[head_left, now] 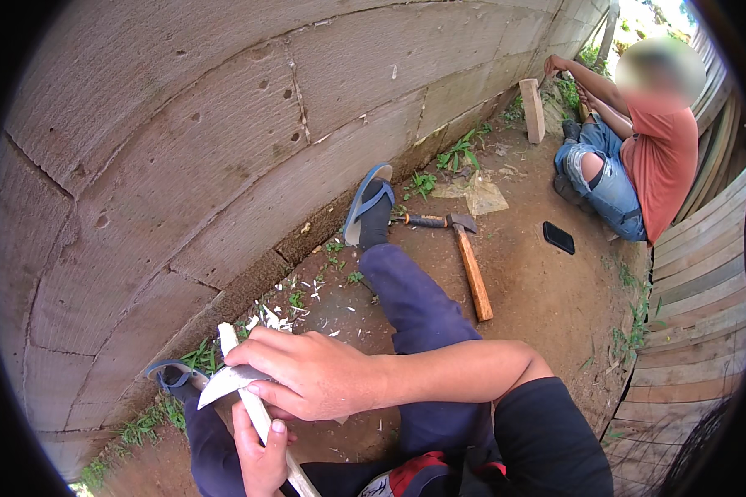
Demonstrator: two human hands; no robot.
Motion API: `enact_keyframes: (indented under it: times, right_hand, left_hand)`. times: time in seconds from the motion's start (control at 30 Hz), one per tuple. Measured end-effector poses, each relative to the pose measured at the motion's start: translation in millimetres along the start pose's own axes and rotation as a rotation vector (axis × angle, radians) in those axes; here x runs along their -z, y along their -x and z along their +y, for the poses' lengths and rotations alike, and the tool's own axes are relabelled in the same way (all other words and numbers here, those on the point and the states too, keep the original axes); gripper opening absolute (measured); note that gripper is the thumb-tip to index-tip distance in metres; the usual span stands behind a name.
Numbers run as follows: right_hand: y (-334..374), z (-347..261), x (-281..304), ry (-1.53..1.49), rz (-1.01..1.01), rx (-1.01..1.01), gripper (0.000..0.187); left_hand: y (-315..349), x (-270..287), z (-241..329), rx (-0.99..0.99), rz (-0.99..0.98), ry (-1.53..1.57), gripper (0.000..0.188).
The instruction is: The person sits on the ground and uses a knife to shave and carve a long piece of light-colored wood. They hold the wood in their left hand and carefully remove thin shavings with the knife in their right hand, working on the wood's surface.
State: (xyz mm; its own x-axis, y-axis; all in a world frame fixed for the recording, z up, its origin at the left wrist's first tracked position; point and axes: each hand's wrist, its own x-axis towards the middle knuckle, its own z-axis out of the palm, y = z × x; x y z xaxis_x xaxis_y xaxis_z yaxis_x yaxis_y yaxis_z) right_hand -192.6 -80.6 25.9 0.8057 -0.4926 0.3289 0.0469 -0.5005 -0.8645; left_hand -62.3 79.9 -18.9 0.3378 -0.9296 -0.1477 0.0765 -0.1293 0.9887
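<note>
While the left hand (261, 451) grips a pale stick (257, 406), the right hand (311, 373) apparently clasps a blade (228, 381).

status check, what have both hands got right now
Right hand shut on knife, blade on stick. Left hand shut on stick. Hammer lies apart.

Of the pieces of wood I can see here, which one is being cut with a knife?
The thin pale wooden stick, gripped in the left hand with the right hand's knife blade on it. The pale block stands upright by the other person.

The person wears dark navy trousers (414, 306), blue flip-flops (365, 199) and bare forearms.
</note>
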Motion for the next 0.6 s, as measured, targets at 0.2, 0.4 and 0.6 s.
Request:
enact_keyframes:
  times: [0.2,0.4,0.6]
  right_hand:
    - [3.1,-4.8,5.0,-0.004,-0.009,0.002,0.028]
    - [7.2,-3.7,10.0,-0.001,-0.001,0.012,0.029]
    - [-4.6,0.4,8.4,0.113,0.021,-0.043,0.027]
  left_hand:
    - [1.0,-6.2,6.6,0.016,-0.007,-0.03,0.041]
    - [2.6,-11.6,2.3,0.001,0.001,-0.024,0.045]
    - [2.4,1.0,17.7,0.131,-0.108,0.126,0.045]
